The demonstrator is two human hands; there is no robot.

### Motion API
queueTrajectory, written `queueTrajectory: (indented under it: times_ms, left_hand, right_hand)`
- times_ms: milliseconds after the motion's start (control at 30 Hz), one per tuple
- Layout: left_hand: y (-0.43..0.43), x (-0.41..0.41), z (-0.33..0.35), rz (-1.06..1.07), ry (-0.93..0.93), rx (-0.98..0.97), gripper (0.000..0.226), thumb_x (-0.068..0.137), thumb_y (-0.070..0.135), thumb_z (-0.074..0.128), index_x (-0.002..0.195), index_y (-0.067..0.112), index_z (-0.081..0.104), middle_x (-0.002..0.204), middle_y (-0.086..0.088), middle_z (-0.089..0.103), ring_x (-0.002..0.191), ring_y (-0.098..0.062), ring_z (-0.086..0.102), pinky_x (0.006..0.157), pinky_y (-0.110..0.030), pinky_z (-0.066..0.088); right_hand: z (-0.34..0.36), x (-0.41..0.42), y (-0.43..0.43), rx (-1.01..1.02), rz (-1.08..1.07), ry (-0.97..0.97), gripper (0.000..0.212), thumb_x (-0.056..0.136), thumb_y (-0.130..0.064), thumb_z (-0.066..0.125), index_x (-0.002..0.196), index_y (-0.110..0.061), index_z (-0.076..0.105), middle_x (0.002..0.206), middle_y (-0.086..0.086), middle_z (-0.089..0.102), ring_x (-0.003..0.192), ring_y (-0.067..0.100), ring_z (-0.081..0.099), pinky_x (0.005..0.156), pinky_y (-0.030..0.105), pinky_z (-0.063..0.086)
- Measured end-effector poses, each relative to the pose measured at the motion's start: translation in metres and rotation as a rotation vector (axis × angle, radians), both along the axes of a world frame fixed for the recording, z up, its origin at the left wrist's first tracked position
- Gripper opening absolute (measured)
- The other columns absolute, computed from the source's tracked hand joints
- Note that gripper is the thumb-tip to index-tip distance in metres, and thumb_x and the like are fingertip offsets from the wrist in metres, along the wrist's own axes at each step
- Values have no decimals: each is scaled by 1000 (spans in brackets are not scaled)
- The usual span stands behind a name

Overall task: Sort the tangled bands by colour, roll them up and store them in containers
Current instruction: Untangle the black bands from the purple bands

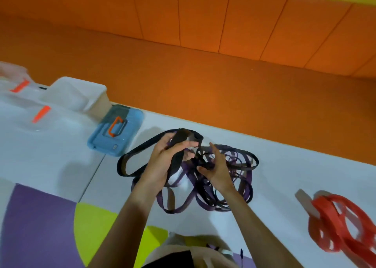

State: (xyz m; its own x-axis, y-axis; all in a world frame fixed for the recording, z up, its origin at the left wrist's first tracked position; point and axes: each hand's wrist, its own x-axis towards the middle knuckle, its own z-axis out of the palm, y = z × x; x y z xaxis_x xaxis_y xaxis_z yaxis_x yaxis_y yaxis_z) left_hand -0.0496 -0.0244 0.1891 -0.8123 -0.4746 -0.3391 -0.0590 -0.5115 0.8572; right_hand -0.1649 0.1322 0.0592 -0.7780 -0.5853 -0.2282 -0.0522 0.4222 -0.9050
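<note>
A tangle of purple and black bands (205, 188) lies on the white mat in the middle of the view. My left hand (162, 162) grips a wide black band (130, 158) and holds its folded top above the heap, while a long loop of it trails to the left. My right hand (215, 166) is just right of it, fingers curled into the knot of black and purple strands. A separate pile of red bands (335, 221) lies at the right.
A blue lid with an orange handle (116, 131) lies left of the tangle. Clear plastic containers (75, 95) with orange latches stand at the far left. An orange padded floor and wall run behind the mat. Purple and yellow mat patches are near me.
</note>
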Motion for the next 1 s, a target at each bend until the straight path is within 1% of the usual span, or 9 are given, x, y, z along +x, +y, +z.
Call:
queueTrajectory:
  times_ms: [133,167,267,433,500,633,767,900,1000]
  left_hand:
    - [-53,17,-1,8,-41,-211,27,85,30,83,109,24,73,108,-13,81,99,-23,79,84,-31,62]
    - [-68,21,-9,39,-113,-294,28,85,31,84,109,24,72,104,-9,81,97,-21,79,82,-30,62]
    - [-108,32,-47,103,-295,-492,19,89,19,84,101,20,69,91,-4,78,83,-18,74,72,-24,57]
    - [-156,48,-125,138,-533,-695,21,90,19,83,95,8,66,93,-3,69,98,-29,68,75,-27,44]
    - [-166,48,-147,147,-597,-743,29,88,25,86,91,8,63,92,-5,66,98,-34,67,76,-30,43]
    - [-172,35,-173,44,-682,-896,42,86,39,85,96,3,67,101,-15,66,102,-32,62,84,-43,52]
    - [-167,24,-193,-159,-814,-1021,44,92,49,75,112,10,68,116,-13,67,116,-33,60,96,-51,53]
    - [-154,21,-204,8,-1018,-993,67,90,47,79,140,9,56,146,-20,54,140,-43,44,112,-58,38]
    - [-138,13,-204,87,-993,-1049,85,86,37,85,153,7,42,158,-26,41,147,-48,35,117,-63,32]
  right_hand:
    - [-2,11,-67,121,197,87,96,88,-30,86,165,-31,28,170,6,25,157,24,23,125,46,29]
    - [-3,14,-82,124,248,102,92,90,-28,84,165,-28,31,169,8,29,158,27,24,127,48,29]
    - [-10,26,-111,70,363,103,73,92,-9,80,157,-15,46,151,6,53,144,28,48,120,31,40]
    - [-25,39,-116,230,395,-19,69,100,-18,72,161,-22,41,162,4,44,151,21,39,125,43,36]
    - [-31,41,-110,279,366,16,63,100,-20,71,158,-20,46,159,5,48,149,22,41,122,42,38]
    - [-40,41,-88,371,259,65,47,98,-13,71,144,-11,60,141,9,60,134,23,56,108,21,40]
    - [-42,37,-54,419,194,109,35,100,-8,66,135,-11,68,135,8,64,126,24,61,110,34,47]
    - [-43,31,-16,463,-45,294,26,103,-6,59,124,-16,71,117,5,72,107,22,68,93,40,59]
    - [-44,26,12,512,-276,346,28,101,-8,61,126,-17,69,128,8,68,119,30,63,95,46,58]
